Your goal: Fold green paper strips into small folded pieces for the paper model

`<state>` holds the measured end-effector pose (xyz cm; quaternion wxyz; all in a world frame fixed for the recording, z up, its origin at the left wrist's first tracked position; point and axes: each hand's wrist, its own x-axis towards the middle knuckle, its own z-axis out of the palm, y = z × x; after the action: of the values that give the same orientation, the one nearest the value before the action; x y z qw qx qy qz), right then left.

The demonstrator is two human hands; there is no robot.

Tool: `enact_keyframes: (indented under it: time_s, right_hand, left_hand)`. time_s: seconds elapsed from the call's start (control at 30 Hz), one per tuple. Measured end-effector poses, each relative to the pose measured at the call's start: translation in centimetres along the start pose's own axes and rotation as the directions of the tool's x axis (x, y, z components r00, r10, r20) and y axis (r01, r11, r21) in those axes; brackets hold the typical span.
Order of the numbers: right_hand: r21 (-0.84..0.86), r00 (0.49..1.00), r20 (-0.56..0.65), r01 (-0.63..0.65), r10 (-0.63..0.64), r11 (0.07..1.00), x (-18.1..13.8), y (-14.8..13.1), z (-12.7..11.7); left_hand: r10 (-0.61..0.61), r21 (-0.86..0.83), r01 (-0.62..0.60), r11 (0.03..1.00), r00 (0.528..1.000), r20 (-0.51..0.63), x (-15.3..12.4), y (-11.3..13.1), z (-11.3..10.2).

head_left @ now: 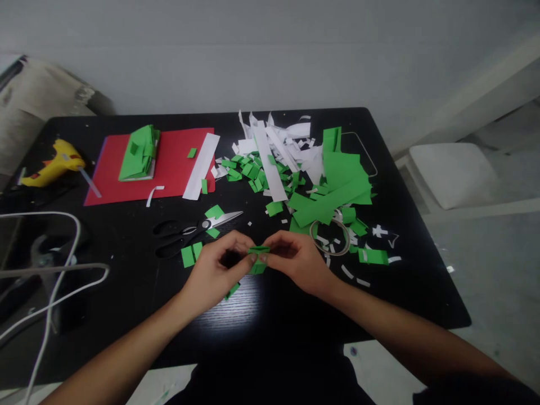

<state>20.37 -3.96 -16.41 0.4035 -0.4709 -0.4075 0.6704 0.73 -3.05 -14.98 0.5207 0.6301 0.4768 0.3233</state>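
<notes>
Between my two hands, near the front of the black table, is a small folded piece of green paper (259, 269). My left hand (225, 261) pinches its left side with thumb and fingers. On its right side, the thumb and fingers of my right hand (297, 260) are closed in the same way. Black-handled scissors (206, 224) lie partly spread just beyond my left hand, on top of a green scrap. Small green paper squares (192, 255) rest left of that hand, and another green piece (232, 291) lies below it. A roll of tape (348, 241) sits beyond my right hand.
A red sheet (172, 163) at the back left carries a green folded paper stack (139, 154) and a white strip (201, 166). Left of it lies a yellow glue gun (59, 163). White cables (78, 247) cross the left side. White scraps (291, 146) and large green sheets (341, 174) pile up behind.
</notes>
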Motion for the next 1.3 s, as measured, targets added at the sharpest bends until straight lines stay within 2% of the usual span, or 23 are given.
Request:
enact_keyframes:
  time_s: [0.3,0.87,1.3]
  right_hand:
    - [0.002,1.000,-0.005,0.002,-0.002,1.000,0.01,0.02,0.04]
    - [-0.026,1.000,0.002,-0.026,0.026,0.999,-0.03,0.12,0.02]
    - [-0.033,0.996,0.043,-0.077,0.078,0.997,-0.01,-0.49,-0.10]
  left_hand:
    - [-0.055,-0.030,0.056,0.998,0.998,0.020,-0.11,0.30,-0.09]
    - [-0.083,-0.012,0.083,0.996,0.996,0.017,-0.06,0.28,-0.03]
    - [-0.114,-0.094,0.118,0.989,0.993,0.043,-0.28,0.40,-0.19]
